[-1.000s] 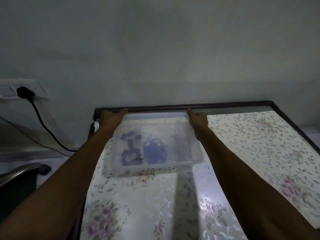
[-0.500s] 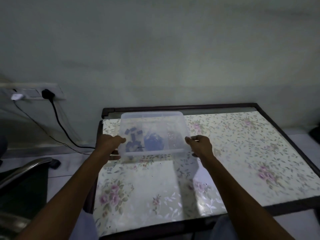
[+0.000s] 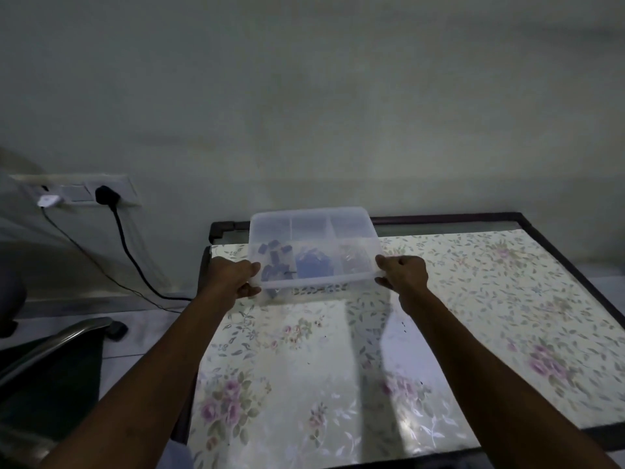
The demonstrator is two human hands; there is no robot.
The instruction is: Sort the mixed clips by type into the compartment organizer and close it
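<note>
Nearest the camera, two bare forearms reach out over the floral-covered table (image 3: 456,299). Left hand (image 3: 233,277) and right hand (image 3: 402,275) each curl their fingers round the near corners of the clear organizer (image 3: 314,225), tilted with its far edge raised. Between the hands, its left compartment holds dark clips (image 3: 275,260), the middle one blue clips (image 3: 313,267), and the right one pale clips (image 3: 353,262), too blurred to make out. Beyond the left hand, a black plug (image 3: 106,195) sits in a wall socket.

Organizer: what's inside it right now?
Through the organizer lid: dark clips left, blue clips middle, brownish contents right, too blurred to identify. Rear compartments unclear.
</note>
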